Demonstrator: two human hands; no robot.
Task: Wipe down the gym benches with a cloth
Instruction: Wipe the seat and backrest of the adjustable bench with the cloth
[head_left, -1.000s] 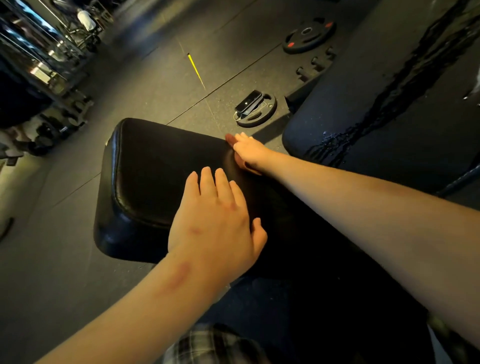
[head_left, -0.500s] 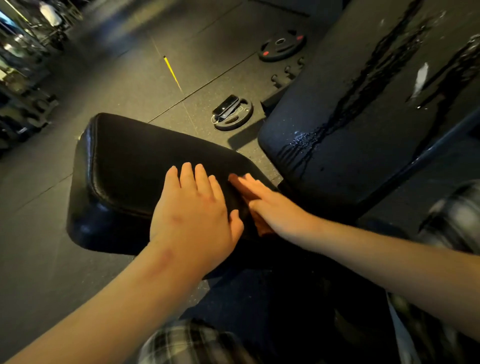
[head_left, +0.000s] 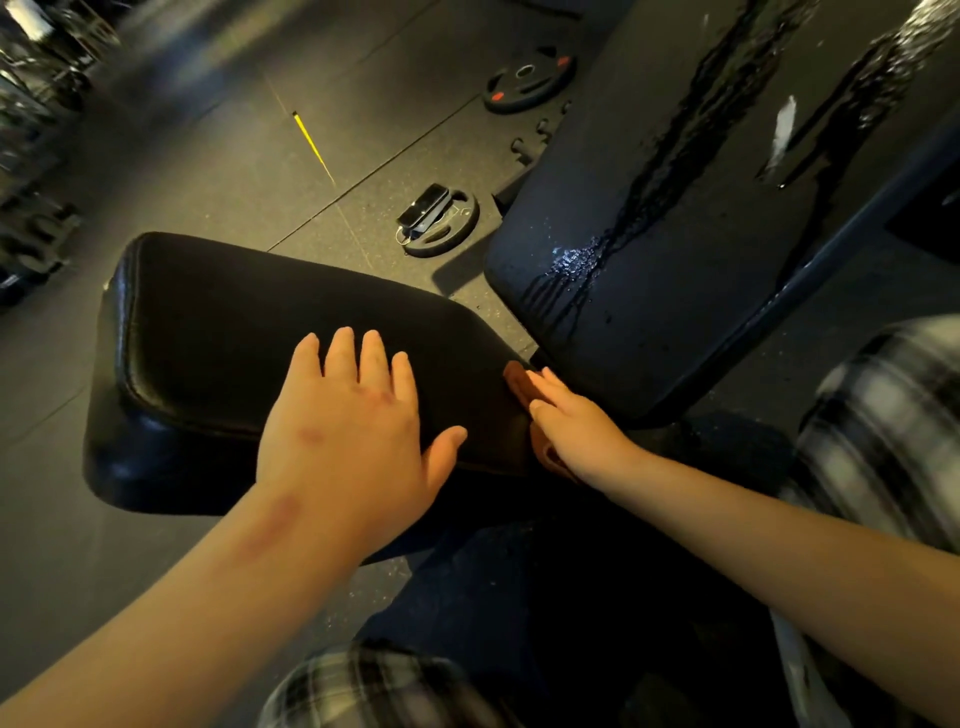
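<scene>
At the narrow end of a black seat pad (head_left: 234, 332), a person's right hand (head_left: 576, 431) lies flat, fingers straight, pressing a reddish-brown cloth (head_left: 517, 379) against the pad's rounded edge. One end of the cloth shows just past the fingertips and a fold shows under the heel of the palm. Nothing curls round it; it is held by pressure alone.

Just beside that hand, toward the pad's middle, the left hand (head_left: 353, 431) rests palm-down with its fingers spread and straight, holding nothing and apparently bracing.

Past the fingertips of the right hand, across a small gap, rises the back pad (head_left: 675, 260). It is streaked with liquid that pools and drips near its lower edge. Farther off on the floor lie a weight plate (head_left: 441, 223) with a small dark object on it and a second plate (head_left: 527, 80) beyond.

The cloth looks thin, limp and light, so it will likely bunch or slide out from under a flat palm on a long stroke. Gathering the fold at the heel of the hand under the thumb should keep it in place. The upholstery looks smooth and firm with a little give, and the wet back pad is probably slick. Neither pad seems likely to shift under wiping pressure. The seat looks nearly done, and the wet back pad is probably next.
</scene>
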